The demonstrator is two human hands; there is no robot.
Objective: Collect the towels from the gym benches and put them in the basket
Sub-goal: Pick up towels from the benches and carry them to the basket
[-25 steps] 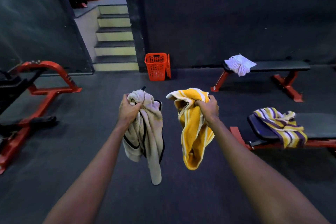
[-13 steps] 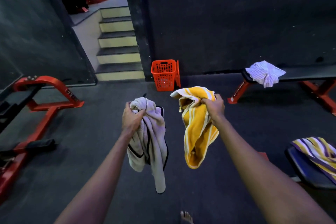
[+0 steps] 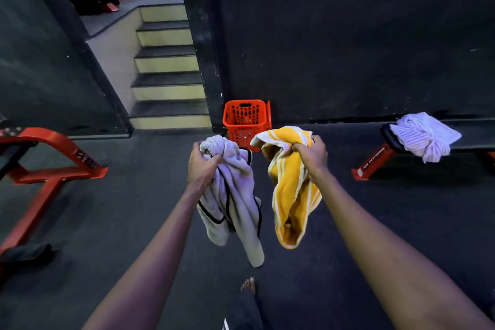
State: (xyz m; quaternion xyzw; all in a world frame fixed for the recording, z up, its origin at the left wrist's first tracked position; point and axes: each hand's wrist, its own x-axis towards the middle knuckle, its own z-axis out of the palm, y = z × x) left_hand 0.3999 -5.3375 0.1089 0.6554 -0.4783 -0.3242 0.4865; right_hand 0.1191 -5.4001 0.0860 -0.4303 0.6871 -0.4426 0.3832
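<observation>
The left hand (image 3: 201, 162) grips a bunched grey towel (image 3: 233, 195); the right hand (image 3: 312, 154) clutches a yellow towel (image 3: 290, 195). Both hang limp below the fists, soft and light, best held bunched. The basket (image 3: 245, 120) stands just beyond both hands.

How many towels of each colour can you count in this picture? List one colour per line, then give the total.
Pale grey towel with black trim, held in the left hand: 1
Yellow towel with white stripes, held in the right hand: 1
White striped towel, lying on the bench: 1
Total: 3 towels
</observation>
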